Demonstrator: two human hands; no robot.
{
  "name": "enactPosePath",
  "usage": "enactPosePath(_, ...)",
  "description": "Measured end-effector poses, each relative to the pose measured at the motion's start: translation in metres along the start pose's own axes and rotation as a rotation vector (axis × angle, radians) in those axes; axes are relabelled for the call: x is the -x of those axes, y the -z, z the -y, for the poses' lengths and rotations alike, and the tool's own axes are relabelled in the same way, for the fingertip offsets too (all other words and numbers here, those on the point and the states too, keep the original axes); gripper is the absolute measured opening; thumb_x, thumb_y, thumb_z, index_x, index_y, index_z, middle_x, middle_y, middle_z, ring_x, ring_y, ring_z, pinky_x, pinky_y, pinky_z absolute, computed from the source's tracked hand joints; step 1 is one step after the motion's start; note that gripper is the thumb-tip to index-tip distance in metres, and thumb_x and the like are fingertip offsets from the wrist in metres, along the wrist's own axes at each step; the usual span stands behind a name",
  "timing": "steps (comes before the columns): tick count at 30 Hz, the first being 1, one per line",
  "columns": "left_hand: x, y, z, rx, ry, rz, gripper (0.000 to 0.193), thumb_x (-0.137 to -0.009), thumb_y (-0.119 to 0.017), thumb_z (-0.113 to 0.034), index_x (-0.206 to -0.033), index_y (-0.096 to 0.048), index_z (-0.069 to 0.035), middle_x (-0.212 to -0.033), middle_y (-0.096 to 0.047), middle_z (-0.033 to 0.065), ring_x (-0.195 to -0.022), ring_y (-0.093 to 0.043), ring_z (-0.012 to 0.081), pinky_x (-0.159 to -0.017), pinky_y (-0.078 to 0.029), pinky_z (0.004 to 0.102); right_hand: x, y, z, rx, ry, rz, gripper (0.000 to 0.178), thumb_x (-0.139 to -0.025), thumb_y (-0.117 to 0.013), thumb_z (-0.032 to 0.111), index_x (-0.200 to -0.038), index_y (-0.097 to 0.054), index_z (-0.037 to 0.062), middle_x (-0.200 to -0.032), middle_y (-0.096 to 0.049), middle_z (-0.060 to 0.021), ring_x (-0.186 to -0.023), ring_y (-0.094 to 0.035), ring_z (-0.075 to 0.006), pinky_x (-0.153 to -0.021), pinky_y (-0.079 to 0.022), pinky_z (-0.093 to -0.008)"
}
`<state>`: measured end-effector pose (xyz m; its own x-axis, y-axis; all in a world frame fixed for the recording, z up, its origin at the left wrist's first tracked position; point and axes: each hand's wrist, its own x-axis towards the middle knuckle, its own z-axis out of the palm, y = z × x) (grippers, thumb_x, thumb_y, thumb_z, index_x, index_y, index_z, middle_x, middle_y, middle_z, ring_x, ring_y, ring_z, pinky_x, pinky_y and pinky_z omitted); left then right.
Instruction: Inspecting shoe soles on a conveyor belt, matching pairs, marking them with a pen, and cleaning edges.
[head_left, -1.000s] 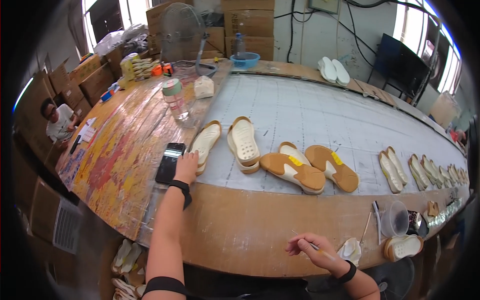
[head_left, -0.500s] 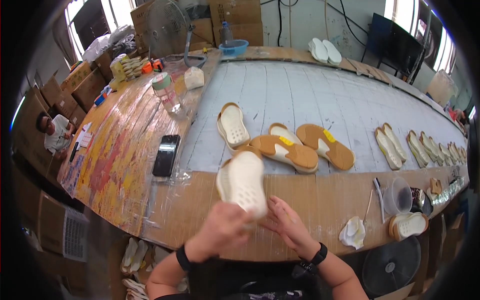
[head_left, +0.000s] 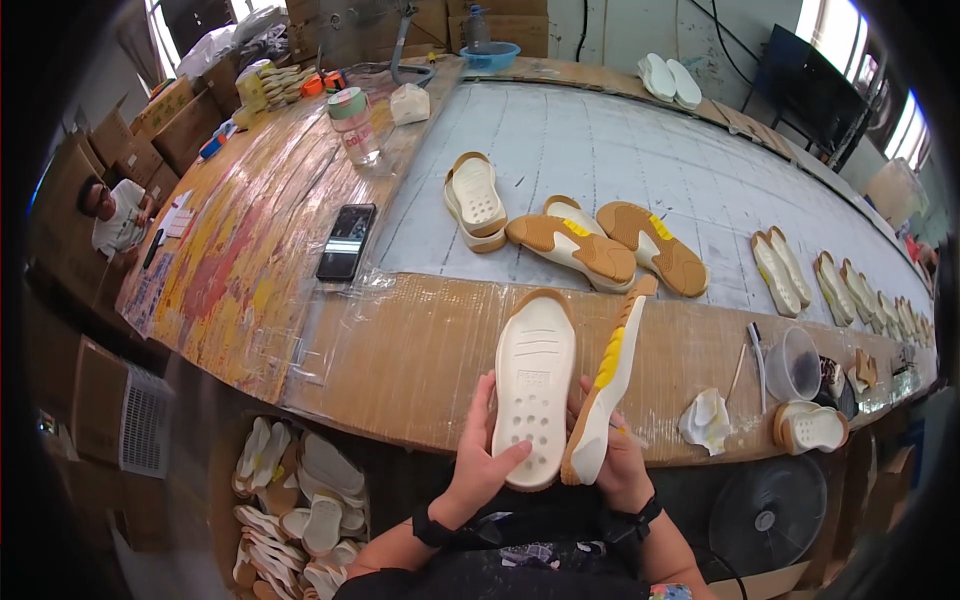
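Note:
My left hand grips a cream shoe sole with a brown rim; its holed inner face is up and my thumb lies on the heel part. Beside it, my right hand is closed on a second shoe sole, turned on edge so that its side with yellow patches shows. The fingers of that hand are partly hidden behind the sole. Beyond the cardboard strip lie a stacked pair of soles and two brown-bottomed soles, with another cream one partly under them.
A phone and a bottle stand on the left table. Right of my hands are a crumpled white cloth, a brush and a clear tub. Below, a box holds many soles. A person sits far left.
The two soles, held together and blurred earlier, are now apart, one in each hand. My right hand has taken hold of one. The view has shifted, showing more of the box below.

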<state>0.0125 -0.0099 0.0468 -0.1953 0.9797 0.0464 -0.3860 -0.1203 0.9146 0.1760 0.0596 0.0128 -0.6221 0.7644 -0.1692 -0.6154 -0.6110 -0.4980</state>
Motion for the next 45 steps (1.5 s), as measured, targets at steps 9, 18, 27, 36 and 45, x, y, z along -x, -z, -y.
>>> enactPosePath(9,0.031,-0.019,-0.006,-0.916,-0.602,0.094,0.077,-0.084,-0.055,-0.023,-0.137,-0.005,0.002,-0.138,-0.007,0.032,-0.127,-0.017,0.0439,-0.102,-0.02,0.0434,0.034,-0.019,0.014,0.188,-0.026,0.007,0.037,-0.09,-0.045,0.011,-0.124,-0.039,0.0004,-0.115,-0.052,-0.011,-0.102,-0.054,-0.0187,-0.087,-0.044,-0.0301)
enactPosePath(18,0.041,-0.029,-0.004,-0.512,-0.472,0.095,0.073,-0.086,-0.052,-0.015,-0.137,-0.003,0.002,-0.141,-0.006,0.0245,-0.127,-0.026,0.032,-0.101,-0.026,0.0403,0.047,-0.034,0.0,0.345,-0.057,-0.092,0.037,-0.091,-0.044,0.013,-0.125,-0.038,0.0004,-0.114,-0.052,-0.009,-0.102,-0.053,-0.0158,-0.085,-0.044,-0.028)
enactPosePath(27,0.05,-0.028,-0.015,-0.474,-0.515,0.076,0.048,-0.084,-0.053,-0.004,-0.127,-0.035,0.006,-0.129,-0.035,0.0207,-0.114,-0.043,0.0248,-0.093,-0.037,0.0345,0.059,-0.03,0.006,0.301,-0.124,0.018,0.041,-0.089,-0.047,0.013,-0.127,-0.038,0.0003,-0.118,-0.049,-0.0087,-0.104,-0.05,-0.0146,-0.087,-0.042,-0.0265)
enactPosePath(36,0.046,-0.026,-0.035,-0.593,-0.473,-0.081,0.026,-0.081,-0.054,0.001,-0.107,-0.055,0.006,-0.098,-0.055,0.0156,-0.076,-0.057,0.0173,-0.067,-0.045,0.0238,0.067,-0.017,0.003,0.483,-0.093,0.054,0.038,-0.089,-0.047,0.015,-0.123,-0.042,-0.0017,-0.116,-0.05,-0.007,-0.104,-0.047,-0.0122,-0.089,-0.038,-0.0254)
enactPosePath(45,0.017,-0.03,-0.027,-0.306,-0.09,-0.012,0.063,-0.083,-0.054,-0.005,-0.135,-0.019,0.001,-0.119,-0.037,0.0118,-0.112,-0.039,0.0176,-0.079,-0.045,0.0248,0.043,-0.051,0.035,0.39,-0.186,-0.053,0.041,-0.089,-0.045,0.01,-0.127,-0.036,-0.0019,-0.117,-0.05,-0.0097,-0.106,-0.049,-0.0148,-0.089,-0.04,-0.0276)
